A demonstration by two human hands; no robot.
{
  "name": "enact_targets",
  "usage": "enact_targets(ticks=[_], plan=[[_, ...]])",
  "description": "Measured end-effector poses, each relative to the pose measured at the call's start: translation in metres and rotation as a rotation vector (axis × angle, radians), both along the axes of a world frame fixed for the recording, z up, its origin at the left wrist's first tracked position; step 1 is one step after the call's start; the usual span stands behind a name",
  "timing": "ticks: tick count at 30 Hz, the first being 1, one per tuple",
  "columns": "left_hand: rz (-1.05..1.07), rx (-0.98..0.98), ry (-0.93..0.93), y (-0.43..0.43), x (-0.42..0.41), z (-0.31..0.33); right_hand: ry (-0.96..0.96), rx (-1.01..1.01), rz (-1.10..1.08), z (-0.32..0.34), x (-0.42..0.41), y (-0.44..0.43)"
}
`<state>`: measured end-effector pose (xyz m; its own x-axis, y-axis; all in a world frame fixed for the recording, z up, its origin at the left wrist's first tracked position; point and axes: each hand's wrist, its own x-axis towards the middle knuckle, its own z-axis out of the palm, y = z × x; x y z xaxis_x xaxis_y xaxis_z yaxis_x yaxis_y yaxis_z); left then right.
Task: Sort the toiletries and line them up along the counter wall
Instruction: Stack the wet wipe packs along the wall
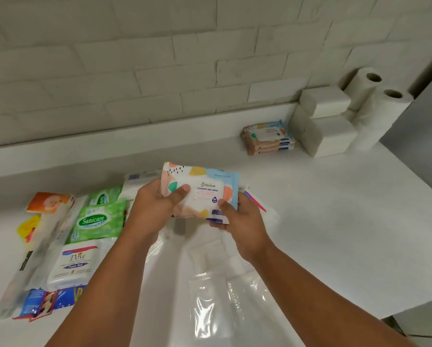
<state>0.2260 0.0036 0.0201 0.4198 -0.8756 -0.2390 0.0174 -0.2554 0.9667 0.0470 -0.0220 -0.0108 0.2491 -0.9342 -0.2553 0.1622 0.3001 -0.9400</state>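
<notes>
Both hands grip one Stalove wet-wipes pack (pixel 202 191) above the white worktop (pixel 335 209), mid-frame, label up. Left hand (pixel 154 209) has its thumb pressed on the pack's top face, fingers (pixel 149 186) wrapped under the left edge. Right hand (pixel 240 219) clamps the lower right corner, thumb on top, other fingers underneath and hidden. Pack is lifted clear of the surface, tilted slightly.

Matching stack of wipes packs (pixel 268 137) sits near the wall ledge at right, just beside white folded tissue blocks (pixel 322 121). Two paper towel rolls (pixel 375 103) stand upright behind those, in the corner against the brick wall (pixel 134 58).

Left side of worktop holds an unsorted cluster: two green Sanicare packs (pixel 98 219), one partly under the other; white Dove pack (pixel 72 264) below them; orange box (pixel 49 202) toward the wall; yellow small packets (pixel 28 226) at far left; blue and red sachets (pixel 49 301) at the near edge. Long clear-wrapped item (pixel 39 251) lies diagonally beside the Dove pack, contents unclear.

Clear plastic bags (pixel 222 284) lie flat under the forearms. Something pink-red (pixel 255 201) pokes out behind the right hand, can't tell what.
</notes>
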Motion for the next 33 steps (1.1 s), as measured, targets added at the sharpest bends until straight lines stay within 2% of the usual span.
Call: enact_targets(ticks=[6, 13, 17, 20, 25, 29, 33], plan=[[-0.087, 0.023, 0.107, -0.030, -0.037, -0.009, 0.082, 0.004, -0.048, 0.007, -0.050, -0.040], [-0.012, 0.060, 0.122, -0.100, -0.103, -0.022, 0.236, 0.001, -0.102, -0.002, -0.116, -0.119], [0.023, 0.022, 0.043, -0.154, -0.136, -0.026, 0.393, -0.109, -0.104, -0.005, -0.142, -0.174], [0.032, 0.030, -0.065, -0.194, -0.144, -0.028, 0.436, -0.204, -0.102, 0.000, -0.150, -0.213], [0.120, 0.056, -0.138, -0.252, -0.149, -0.034, 0.562, -0.275, -0.060, -0.011, -0.152, -0.270], [0.159, 0.054, -0.121, -0.282, -0.149, -0.041, 0.736, -0.347, -0.025, -0.015, -0.152, -0.299], [0.178, 0.088, -0.186, -0.305, -0.153, -0.050, 0.980, -0.418, 0.035, -0.022, -0.149, -0.318]])
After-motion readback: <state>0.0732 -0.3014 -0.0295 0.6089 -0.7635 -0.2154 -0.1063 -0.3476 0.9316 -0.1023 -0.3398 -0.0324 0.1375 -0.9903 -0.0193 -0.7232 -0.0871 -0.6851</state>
